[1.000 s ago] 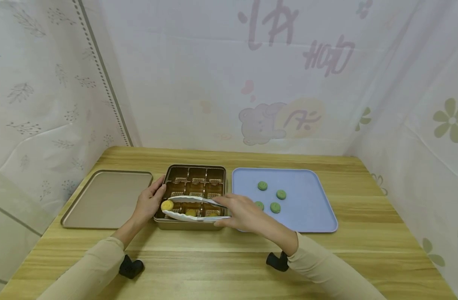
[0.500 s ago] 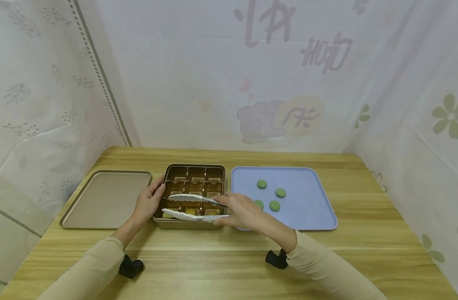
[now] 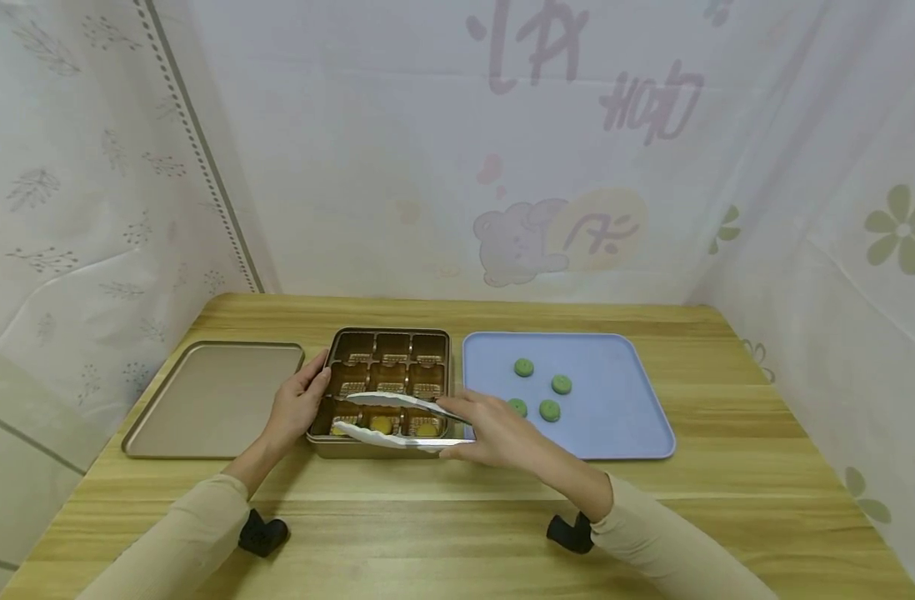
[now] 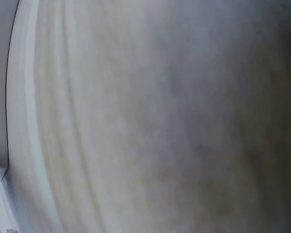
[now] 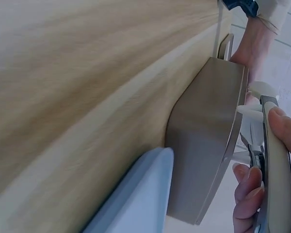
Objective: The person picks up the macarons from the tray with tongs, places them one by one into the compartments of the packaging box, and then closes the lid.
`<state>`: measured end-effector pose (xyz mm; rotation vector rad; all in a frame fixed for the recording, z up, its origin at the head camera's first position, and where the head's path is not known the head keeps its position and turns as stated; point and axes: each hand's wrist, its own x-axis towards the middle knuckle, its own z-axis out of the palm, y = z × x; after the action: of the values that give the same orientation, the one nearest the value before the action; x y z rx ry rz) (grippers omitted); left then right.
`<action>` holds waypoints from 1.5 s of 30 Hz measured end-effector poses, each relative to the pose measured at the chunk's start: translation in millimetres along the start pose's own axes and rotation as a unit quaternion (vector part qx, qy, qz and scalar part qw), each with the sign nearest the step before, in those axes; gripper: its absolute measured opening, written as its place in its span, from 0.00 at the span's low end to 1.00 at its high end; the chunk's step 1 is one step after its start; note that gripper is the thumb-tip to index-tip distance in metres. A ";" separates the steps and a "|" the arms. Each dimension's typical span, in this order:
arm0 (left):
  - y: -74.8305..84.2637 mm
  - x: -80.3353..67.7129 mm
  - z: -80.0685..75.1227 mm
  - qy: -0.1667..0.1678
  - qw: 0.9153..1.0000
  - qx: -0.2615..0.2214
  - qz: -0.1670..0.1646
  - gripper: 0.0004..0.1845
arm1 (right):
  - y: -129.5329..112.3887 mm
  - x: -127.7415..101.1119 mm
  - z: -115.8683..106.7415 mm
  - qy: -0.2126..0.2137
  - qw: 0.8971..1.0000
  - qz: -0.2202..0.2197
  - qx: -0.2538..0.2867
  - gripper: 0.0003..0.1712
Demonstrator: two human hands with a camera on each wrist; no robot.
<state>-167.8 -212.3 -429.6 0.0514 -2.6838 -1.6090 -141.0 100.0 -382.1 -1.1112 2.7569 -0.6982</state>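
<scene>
In the head view, my right hand (image 3: 495, 429) grips white-tipped tongs (image 3: 378, 435) above the front row of a brown box (image 3: 378, 450). The tongs' arms stand apart with nothing between them. The box has a divided insert, and small round yellow sweets (image 3: 381, 425) lie in its front compartments; the tongs partly cover the left one. My left hand (image 3: 296, 404) holds the box's left side by the rim, its far fingers partly hidden. In the right wrist view, fingers and thumb wrap round the tongs (image 5: 279, 170) beside the box wall (image 5: 203, 131). The left wrist view is mostly blur.
A blue tray (image 3: 607, 400) right of the box bears several small round green sweets (image 3: 561, 384). On the left lies a flat gold-brown tray or lid (image 3: 210, 400). All stand on a wooden table (image 3: 397, 533), with patterned curtains (image 3: 397, 150) behind and at the sides.
The tongs have let go of a yellow sweet, which is now in the front left compartment. My right hand with the tongs has shifted slightly right. The left hand stays at the box.
</scene>
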 end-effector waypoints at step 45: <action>-2.7 0.7 4.0 -0.004 1.000 -0.008 0.007 0.30 | 112.7 -184.0 -43.3 0.160 0.975 0.125 -0.085 0.32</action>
<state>-168.5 -210.1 -433.9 0.0259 -2.6702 -1.6292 -88.7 312.0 -409.5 -0.7040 3.2061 -0.6684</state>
